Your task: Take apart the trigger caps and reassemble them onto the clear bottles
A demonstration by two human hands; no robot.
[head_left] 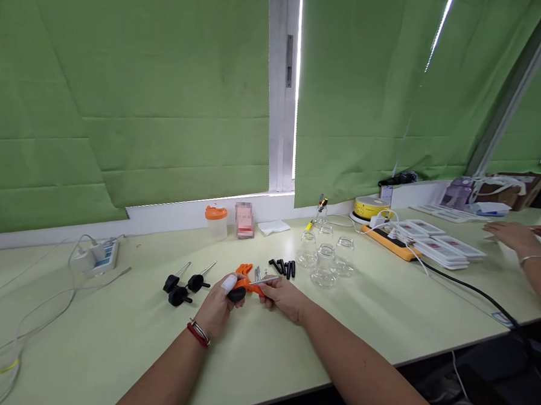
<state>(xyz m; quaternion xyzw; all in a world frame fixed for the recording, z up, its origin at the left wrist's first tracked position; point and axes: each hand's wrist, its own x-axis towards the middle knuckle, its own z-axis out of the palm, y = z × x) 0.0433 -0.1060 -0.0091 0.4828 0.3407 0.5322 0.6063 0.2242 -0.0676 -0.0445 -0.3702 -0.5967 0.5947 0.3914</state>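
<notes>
My left hand (220, 302) is closed round a black round cap (236, 294) with an orange part (242, 284) against it. A thin metal rod (264, 281) points right from these parts. The fingers of my right hand (280, 295) pinch the orange part near the rod. Just behind my hands lie more orange pieces (244, 269), some metal rods (258, 273) and several black handles (288, 269). On the left, black caps with rods (179, 295) rest on the table. Clear glass jars (325, 267) stand to the right.
An orange-lidded cup (216, 222) stands by the wall. Power strips lie at left (103, 260) and right (390, 243), with cables trailing over the table (122, 346). White trays (440, 250) are stacked at right, near another person's hand (509, 235).
</notes>
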